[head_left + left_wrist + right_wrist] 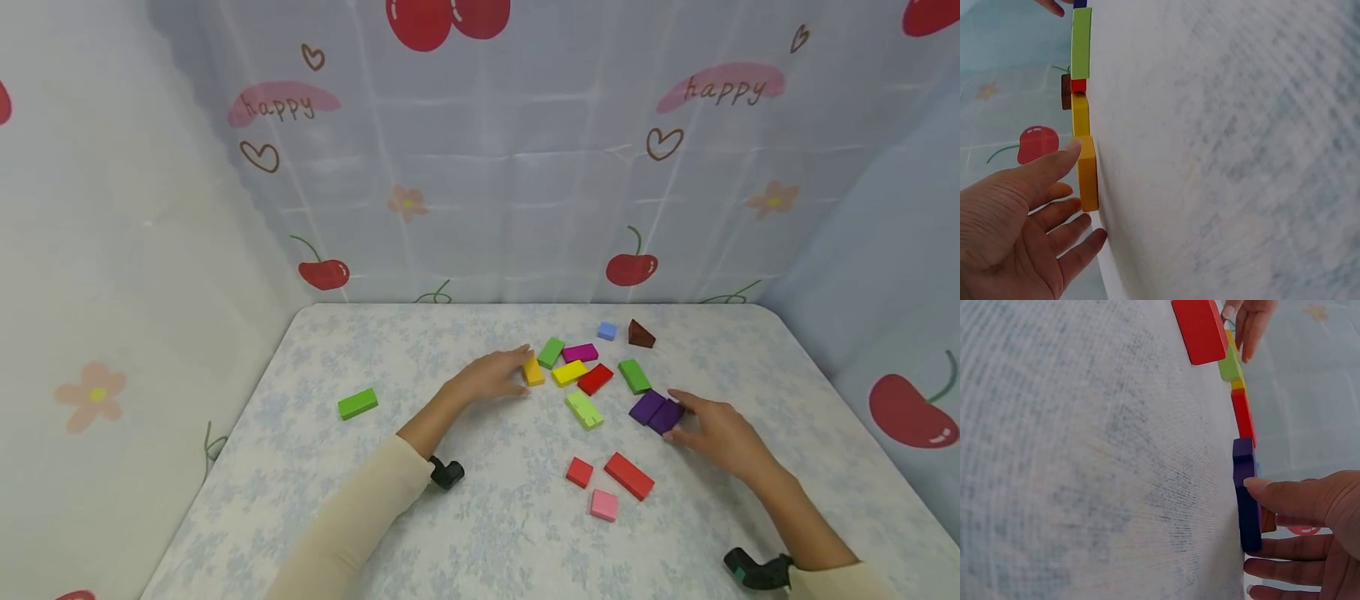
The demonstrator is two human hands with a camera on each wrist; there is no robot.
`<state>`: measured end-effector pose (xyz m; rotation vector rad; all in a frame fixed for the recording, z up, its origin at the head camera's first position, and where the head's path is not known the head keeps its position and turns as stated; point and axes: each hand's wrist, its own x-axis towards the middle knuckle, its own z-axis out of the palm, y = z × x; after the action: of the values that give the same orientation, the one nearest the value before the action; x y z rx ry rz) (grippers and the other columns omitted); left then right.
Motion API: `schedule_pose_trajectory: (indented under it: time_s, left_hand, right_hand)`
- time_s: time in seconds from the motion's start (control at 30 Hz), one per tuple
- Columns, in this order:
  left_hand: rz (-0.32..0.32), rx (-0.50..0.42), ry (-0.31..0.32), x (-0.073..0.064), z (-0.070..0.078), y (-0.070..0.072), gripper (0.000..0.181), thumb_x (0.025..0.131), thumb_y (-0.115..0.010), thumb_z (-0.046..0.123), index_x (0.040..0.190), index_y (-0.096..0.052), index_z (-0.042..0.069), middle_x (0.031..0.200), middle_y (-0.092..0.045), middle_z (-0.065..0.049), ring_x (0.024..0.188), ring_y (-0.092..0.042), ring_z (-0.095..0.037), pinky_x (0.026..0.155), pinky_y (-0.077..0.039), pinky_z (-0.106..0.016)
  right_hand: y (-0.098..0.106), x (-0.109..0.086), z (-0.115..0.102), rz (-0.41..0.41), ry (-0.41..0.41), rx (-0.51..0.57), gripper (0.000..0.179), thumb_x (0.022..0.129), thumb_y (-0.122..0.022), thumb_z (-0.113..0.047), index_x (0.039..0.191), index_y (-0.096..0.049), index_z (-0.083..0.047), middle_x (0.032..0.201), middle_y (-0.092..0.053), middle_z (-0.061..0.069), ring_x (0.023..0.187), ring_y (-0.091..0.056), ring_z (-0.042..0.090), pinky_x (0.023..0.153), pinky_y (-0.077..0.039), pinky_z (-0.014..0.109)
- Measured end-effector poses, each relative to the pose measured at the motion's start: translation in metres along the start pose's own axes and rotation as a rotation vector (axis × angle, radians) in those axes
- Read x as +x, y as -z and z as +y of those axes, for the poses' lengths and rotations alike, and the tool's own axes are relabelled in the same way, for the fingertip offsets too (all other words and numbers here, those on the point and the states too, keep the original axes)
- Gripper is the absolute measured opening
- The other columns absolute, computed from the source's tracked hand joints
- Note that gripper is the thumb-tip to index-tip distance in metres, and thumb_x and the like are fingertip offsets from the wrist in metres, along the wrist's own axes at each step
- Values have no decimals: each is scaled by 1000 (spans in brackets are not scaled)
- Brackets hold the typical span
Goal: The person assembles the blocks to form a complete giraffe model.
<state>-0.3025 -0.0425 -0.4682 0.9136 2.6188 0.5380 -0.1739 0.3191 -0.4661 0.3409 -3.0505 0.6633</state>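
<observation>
My left hand (491, 377) holds an orange rectangular block (533, 370) between thumb and fingers. In the left wrist view, the thumb (1054, 165) lies at the near end of that orange block (1088, 175), with the other fingers toward its far end. On the right, my right hand (718, 429) pinches the right one of two dark purple blocks (664, 417), thumb at its near end. The other purple block (646, 407) lies alongside, close against it. In the right wrist view, the right thumb (1288, 494) overlaps the purple block (1249, 515); the index fingertip is hidden.
Between the hands lie yellow (569, 373), red (595, 380), magenta (581, 354) and several green blocks (551, 352). A blue block (607, 332) and brown wedge (641, 335) lie farther back. Red (629, 477) and pink blocks (603, 506) are nearer; another green block (357, 404) is far left.
</observation>
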Motion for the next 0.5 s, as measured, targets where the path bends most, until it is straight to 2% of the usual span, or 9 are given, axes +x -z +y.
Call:
schedule_pose_trajectory:
  time_s: [0.07, 0.17, 0.33, 0.4, 0.5]
  left_hand:
    - [-13, 3, -13, -1, -1, -1, 68, 100, -68, 26, 158, -37, 11, 165, -27, -3, 149, -33, -23, 119, -29, -39]
    - [-29, 54, -31, -4, -1, -4, 63, 100, -67, 24, 156, -40, 12, 164, -32, 0, 147, -37, -23, 117, -33, -38]
    - [-52, 210, -31, -12, 4, -8, 61, 100, -68, 27, 155, -44, 16, 161, -38, 4, 140, -47, -21, 108, -44, -38]
    - [-60, 244, -42, -14, 6, -9, 63, 99, -69, 28, 156, -43, 18, 161, -37, 3, 140, -47, -20, 107, -46, -37]
    - [-79, 249, -85, -16, 8, -6, 66, 98, -70, 26, 157, -40, 19, 163, -32, 4, 143, -42, -18, 110, -42, -36]
  right_hand:
    - [-1, 0, -1, 1, 0, -9, 66, 82, -85, -16, 134, -56, 13, 126, -60, 38, 113, -59, 54, 84, -52, 63]
    - [-3, -2, -2, 1, -5, -27, 62, 81, -85, -15, 130, -60, 13, 123, -62, 36, 112, -60, 53, 84, -52, 63]
    - [-4, -7, -4, -11, 11, -83, 57, 78, -88, -21, 123, -67, 9, 111, -67, 30, 101, -65, 46, 80, -55, 59]
    - [-4, -8, -4, -18, 20, -95, 55, 78, -88, -21, 120, -68, 8, 109, -67, 28, 98, -66, 44, 79, -55, 58]
    - [-1, -8, -3, -17, 19, -83, 50, 79, -87, -17, 119, -69, 7, 104, -69, 23, 94, -67, 40, 77, -56, 56]
